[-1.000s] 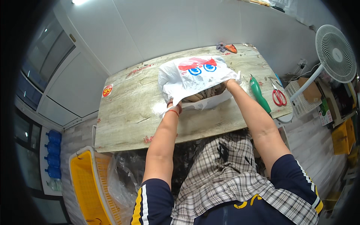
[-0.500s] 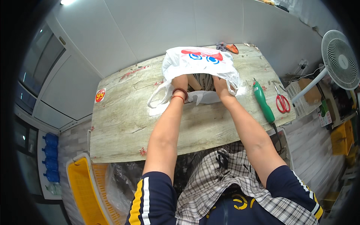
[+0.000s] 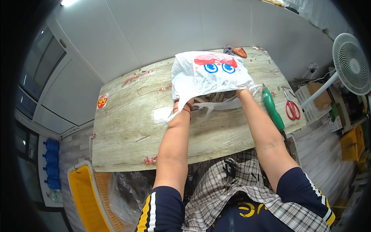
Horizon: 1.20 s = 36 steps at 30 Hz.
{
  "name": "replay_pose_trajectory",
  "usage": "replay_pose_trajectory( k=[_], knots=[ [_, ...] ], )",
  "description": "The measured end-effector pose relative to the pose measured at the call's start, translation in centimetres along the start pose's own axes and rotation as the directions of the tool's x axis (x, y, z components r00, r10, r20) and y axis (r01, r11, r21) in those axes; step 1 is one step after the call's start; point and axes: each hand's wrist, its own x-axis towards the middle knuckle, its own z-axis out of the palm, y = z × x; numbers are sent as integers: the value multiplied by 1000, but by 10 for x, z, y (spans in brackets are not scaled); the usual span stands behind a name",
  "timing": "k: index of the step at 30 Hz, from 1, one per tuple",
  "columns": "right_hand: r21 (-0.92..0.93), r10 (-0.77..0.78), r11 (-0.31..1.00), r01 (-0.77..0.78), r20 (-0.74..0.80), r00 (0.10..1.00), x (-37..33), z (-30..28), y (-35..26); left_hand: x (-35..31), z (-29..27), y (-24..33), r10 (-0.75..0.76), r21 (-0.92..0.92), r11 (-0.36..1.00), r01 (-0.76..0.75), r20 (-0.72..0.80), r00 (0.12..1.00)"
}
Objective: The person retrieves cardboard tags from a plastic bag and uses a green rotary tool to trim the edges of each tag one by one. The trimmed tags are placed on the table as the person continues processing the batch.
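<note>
A white plastic carrier bag [image 3: 193, 83] with a red and blue printed face lies on the wood-patterned table [image 3: 127, 131], its opening toward me. Both my hands reach into that opening. My left hand [image 3: 189, 103] is at the bag's left side, with a handle loop draped over the wrist and its red bracelets. At the right side, my right hand [image 3: 243, 93] goes under the upper layer of plastic. Between them shows a pale, printed item [image 3: 215, 97] whose kind I cannot make out. The bag hides the fingers of both hands.
To the right lie a green corded power tool [image 3: 273, 110] and red-handled scissors [image 3: 292, 110]. A small orange and grey item [image 3: 239, 52] sits at the back edge. A white fan [image 3: 351, 65] stands at the right. A yellow crate [image 3: 83, 189] is below the table's left front.
The bag's upper layer has come down and toward me, covering more of my hands. My hands are farther apart, the right one having moved right, and less of the contents shows.
</note>
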Motion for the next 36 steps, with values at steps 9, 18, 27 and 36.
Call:
replay_pose_trajectory(
  k=[9,18,27,36],
  knots=[
    [44,15,999,-13,-40,999,-4,13,7,26,23,0,35,-369,929,-18,38,999],
    [77,20,997,-14,-79,997,6,28,14,57,52,-1,98,-616,787,0,126,987],
    [161,22,987,-4,-109,994,13,52,-5,122,26,-25,194,-21,980,-200,370,909],
    [158,327,936,-315,-59,943,35,85,-5,79,106,36,-213,41,976,214,-24,977]
  ],
)
